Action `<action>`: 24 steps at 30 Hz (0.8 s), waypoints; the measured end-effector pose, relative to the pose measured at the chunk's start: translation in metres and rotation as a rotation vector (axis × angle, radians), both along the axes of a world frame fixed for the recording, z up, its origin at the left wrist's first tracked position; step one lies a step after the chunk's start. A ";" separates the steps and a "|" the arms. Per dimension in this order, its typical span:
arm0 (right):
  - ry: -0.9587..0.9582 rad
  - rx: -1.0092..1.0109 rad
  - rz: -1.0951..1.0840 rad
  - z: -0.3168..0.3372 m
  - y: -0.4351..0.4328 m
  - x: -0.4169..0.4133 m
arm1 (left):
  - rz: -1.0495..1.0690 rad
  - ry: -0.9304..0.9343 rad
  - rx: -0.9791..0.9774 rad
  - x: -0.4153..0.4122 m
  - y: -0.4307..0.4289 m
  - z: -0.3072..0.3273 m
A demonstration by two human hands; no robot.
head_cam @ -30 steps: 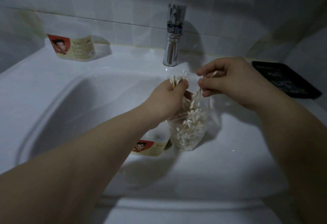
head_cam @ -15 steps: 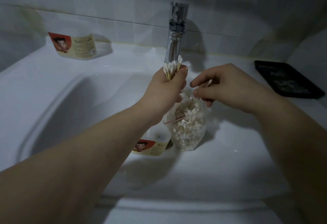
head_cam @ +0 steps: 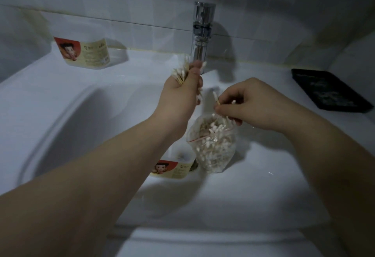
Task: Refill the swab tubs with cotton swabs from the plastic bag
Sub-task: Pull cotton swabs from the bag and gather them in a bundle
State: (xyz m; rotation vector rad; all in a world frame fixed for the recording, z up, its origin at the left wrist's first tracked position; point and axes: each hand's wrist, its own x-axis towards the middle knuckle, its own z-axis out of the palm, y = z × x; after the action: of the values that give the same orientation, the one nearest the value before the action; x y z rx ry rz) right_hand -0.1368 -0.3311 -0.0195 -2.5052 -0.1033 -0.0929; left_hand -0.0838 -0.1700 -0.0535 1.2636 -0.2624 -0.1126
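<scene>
A clear plastic bag [head_cam: 215,149] full of cotton swabs stands in the white sink basin, its mouth open. My left hand [head_cam: 180,92] is raised above the bag, just in front of the tap, and grips a bundle of swabs [head_cam: 180,73]. My right hand [head_cam: 249,106] hovers over the bag's mouth and pinches a few swabs [head_cam: 218,102]. One swab tub [head_cam: 174,166] with a cartoon label stands in the basin left of the bag, partly hidden by my left forearm. A second tub [head_cam: 85,52] with the same label lies on the sink ledge at the back left.
A chrome tap [head_cam: 202,37] rises at the back centre against the tiled wall. A black tray [head_cam: 328,90] sits on the ledge at the right. The sink rim [head_cam: 60,114] curves round on the left.
My left hand has risen and moved left with its bundle of swabs, away from the bag. My right hand has dropped lower onto the bag's mouth.
</scene>
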 end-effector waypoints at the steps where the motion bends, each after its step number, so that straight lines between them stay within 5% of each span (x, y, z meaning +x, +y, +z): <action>1: -0.023 0.020 -0.006 0.000 -0.001 0.001 | 0.015 0.002 0.002 0.001 0.000 0.001; 16: -0.151 0.262 -0.062 0.002 0.003 0.003 | 0.042 0.065 0.207 -0.009 0.002 0.011; 24: -0.149 0.250 -0.036 0.004 0.004 0.002 | -0.171 -0.076 0.316 -0.012 0.001 0.004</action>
State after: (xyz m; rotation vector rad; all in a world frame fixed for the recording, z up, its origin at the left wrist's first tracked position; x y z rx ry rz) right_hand -0.1349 -0.3272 -0.0158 -2.2482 -0.1014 -0.2891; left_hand -0.0959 -0.1687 -0.0499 1.5595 -0.4310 -0.2614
